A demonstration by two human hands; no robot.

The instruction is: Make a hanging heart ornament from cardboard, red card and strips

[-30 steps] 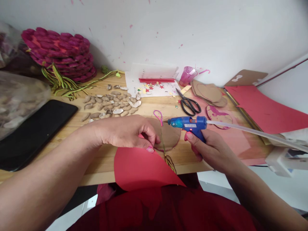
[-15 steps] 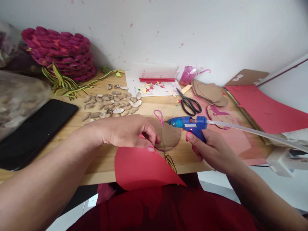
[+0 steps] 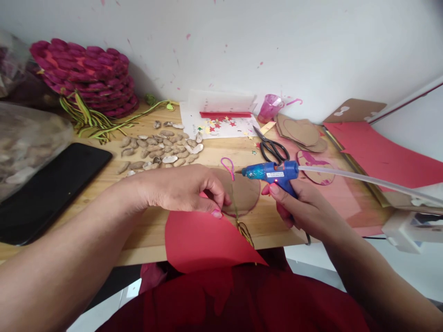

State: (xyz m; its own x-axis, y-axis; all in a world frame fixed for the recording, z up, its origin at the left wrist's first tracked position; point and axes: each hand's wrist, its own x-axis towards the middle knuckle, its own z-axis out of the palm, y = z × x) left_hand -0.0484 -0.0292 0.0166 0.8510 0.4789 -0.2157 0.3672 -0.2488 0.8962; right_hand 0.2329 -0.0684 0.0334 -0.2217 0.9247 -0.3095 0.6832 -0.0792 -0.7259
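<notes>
My right hand [image 3: 297, 205] is wrapped round the handle of a blue glue gun [image 3: 278, 174] with a long clear glue stick in its back. The nozzle points left, close to the string [image 3: 234, 196] with a pink loop [image 3: 227, 164] at its top. This string runs across a round cardboard disc [image 3: 249, 189] and ends in a dark yellow tassel [image 3: 245, 233] near the table edge. My left hand [image 3: 194, 186] is closed, thumb against fingers, at the top edge of a red paper sheet [image 3: 207, 242] and over the disc's left side. Its fingers partly hide the disc.
Peanut shells [image 3: 166, 147] lie behind my left hand, and a phone [image 3: 58, 189] rests further left. Black-handled scissors [image 3: 272, 145], star confetti [image 3: 221, 124] and cardboard discs [image 3: 301, 131] are at the back. A magenta basket [image 3: 86, 78] stands back left; red paper [image 3: 391, 157] lies right.
My right hand has shifted slightly, lifting the back of the glue gun so it sits more level, its nozzle still near the string. My left hand has stayed in place.
</notes>
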